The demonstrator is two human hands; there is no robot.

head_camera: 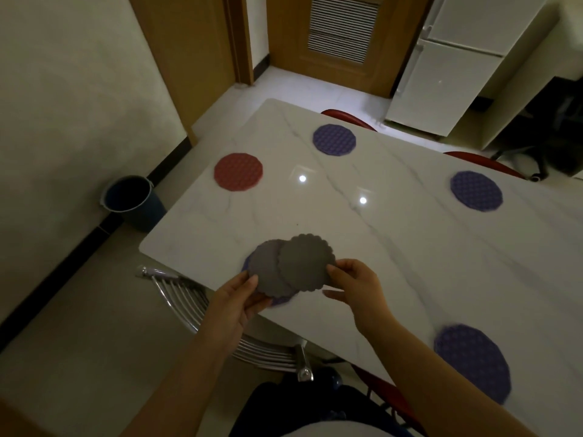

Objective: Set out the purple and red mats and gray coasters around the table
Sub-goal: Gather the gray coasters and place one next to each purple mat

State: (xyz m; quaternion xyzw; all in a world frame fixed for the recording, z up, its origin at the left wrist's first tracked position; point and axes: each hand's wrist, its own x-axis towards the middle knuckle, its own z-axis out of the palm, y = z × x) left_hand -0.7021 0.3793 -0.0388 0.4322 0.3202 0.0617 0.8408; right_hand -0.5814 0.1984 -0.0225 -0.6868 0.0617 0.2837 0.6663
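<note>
**Coasters in hand, none yet laid**

Over the table's (378, 234) near-left corner, the left hand (244, 296) pinches a gray coaster (268, 269) by its near edge. The right hand (353, 287) has its fingers clamped on the rim of a scalloped coaster (304, 260) overlapping the first. A purple mat (280, 300) lies beneath, mostly hidden. The red mat (238, 172) sits far left.

Risk: the overlapped coasters may cling when parted. With only light edge pinches, one could slip and drop past the near table edge onto the chair (189, 298) or the floor.
</note>
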